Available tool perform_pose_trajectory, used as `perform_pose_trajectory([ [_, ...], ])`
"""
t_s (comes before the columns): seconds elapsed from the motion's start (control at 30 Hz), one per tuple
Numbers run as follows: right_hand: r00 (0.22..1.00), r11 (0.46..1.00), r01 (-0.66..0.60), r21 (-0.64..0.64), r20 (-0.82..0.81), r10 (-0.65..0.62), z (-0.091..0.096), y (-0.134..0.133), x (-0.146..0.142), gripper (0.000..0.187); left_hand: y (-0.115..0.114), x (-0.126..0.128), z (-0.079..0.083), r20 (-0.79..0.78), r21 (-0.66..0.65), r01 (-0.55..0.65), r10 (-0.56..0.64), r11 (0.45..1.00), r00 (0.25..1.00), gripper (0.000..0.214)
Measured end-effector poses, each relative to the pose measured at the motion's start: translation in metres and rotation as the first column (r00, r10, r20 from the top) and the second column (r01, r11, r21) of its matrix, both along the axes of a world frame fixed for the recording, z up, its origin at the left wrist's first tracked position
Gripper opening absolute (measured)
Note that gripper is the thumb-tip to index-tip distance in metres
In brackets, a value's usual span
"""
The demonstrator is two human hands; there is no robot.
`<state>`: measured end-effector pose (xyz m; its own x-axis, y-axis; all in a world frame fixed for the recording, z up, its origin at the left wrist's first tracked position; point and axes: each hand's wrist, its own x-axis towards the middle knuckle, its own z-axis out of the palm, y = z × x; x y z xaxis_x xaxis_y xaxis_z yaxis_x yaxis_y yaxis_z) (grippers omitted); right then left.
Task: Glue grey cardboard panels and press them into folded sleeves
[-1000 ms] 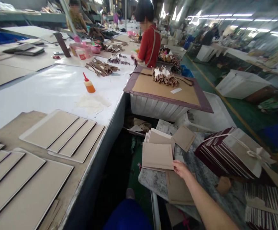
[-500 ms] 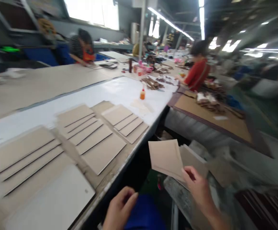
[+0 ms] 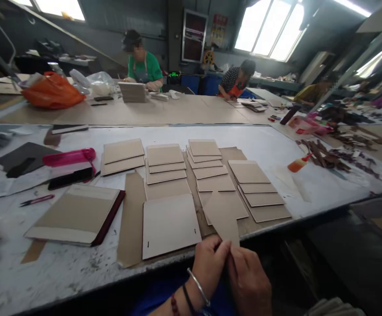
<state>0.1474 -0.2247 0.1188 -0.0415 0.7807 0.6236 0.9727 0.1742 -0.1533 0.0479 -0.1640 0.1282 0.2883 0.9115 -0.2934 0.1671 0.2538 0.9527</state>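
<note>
Close to the table's front edge, my left hand [image 3: 208, 261] and my right hand [image 3: 250, 274] meet with fingertips pinched. Between them is the near edge of a thin beige card [image 3: 225, 221], held tilted up over the board rows. My left wrist carries a silver bangle and dark bands. Overlapping beige boards [image 3: 215, 179] lie just beyond the card, with another staggered row [image 3: 259, 199] to the right. Left of my hands lies a pale board [image 3: 171, 226] with two small dark marks.
At the left are a dark-edged panel [image 3: 75, 215], a pen [image 3: 37, 200] and a pink pouch [image 3: 69, 157]. A glue bottle [image 3: 298, 164] lies tilted at the right beside brown strips [image 3: 322, 156]. Co-workers sit across the table, one in a green top [image 3: 149, 68].
My view has swung left to face the table. The card in my right hand has come from beside the table to its front edge, and my left hand has joined it there.
</note>
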Motion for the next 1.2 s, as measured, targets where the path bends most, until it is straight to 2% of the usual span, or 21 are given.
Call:
perform_pose_trajectory([
  [0.07,0.997,0.995,-0.070,-0.068,-0.050,0.067,0.005,0.010,-0.008,0.016,0.008,-0.022,-0.008,0.015,-0.037,-0.046,0.047,0.998,0.999,0.035],
  [0.13,0.992,0.991,-0.088,-0.100,-0.102,0.078,0.007,0.020,-0.006,0.019,0.014,-0.048,-0.013,0.082,-0.091,-0.037,0.044,0.995,0.996,0.035],
  [0.23,0.988,0.992,0.058,-0.108,-0.138,-0.072,-0.002,0.038,0.013,0.033,0.017,-0.090,-0.013,0.141,-0.145,0.023,-0.003,0.989,0.990,0.037],
  [0.3,0.969,0.974,0.124,-0.189,-0.190,-0.160,-0.014,0.050,0.026,0.044,0.016,-0.116,-0.012,0.118,-0.154,0.038,-0.020,0.987,0.993,0.038],
  [0.37,0.934,0.932,0.082,-0.353,-0.300,-0.195,-0.026,0.059,0.033,0.047,0.015,-0.137,-0.015,0.098,-0.169,0.038,-0.022,0.985,0.995,0.038],
  [0.47,0.858,0.828,-0.059,-0.558,-0.452,-0.243,-0.038,0.067,0.029,0.040,0.016,-0.158,-0.032,0.104,-0.220,0.020,0.003,0.975,0.995,0.038],
  [0.53,0.827,0.778,-0.132,-0.614,-0.501,-0.255,-0.042,0.071,0.020,0.038,0.020,-0.168,-0.049,0.072,-0.245,-0.037,0.056,0.969,0.996,0.038],
  [0.63,0.811,0.714,-0.224,-0.664,-0.533,-0.241,-0.050,0.081,0.008,0.037,0.030,-0.180,-0.075,-0.064,-0.218,-0.146,0.136,0.965,0.989,0.041],
  [0.77,0.828,0.664,-0.227,-0.713,-0.500,-0.254,-0.072,0.096,-0.002,0.033,0.044,-0.190,-0.100,-0.182,-0.172,-0.167,0.135,0.971,0.974,0.042],
  [1.0,0.891,0.597,-0.151,-0.788,-0.370,-0.264,-0.098,0.106,-0.009,0.026,0.060,-0.198,-0.117,-0.368,-0.084,-0.102,0.065,0.991,0.928,0.035],
  [1.2,0.922,0.586,-0.103,-0.804,-0.299,-0.247,-0.108,0.112,-0.012,0.021,0.063,-0.195,-0.120,-0.483,-0.046,-0.076,0.044,0.996,0.875,0.025],
])
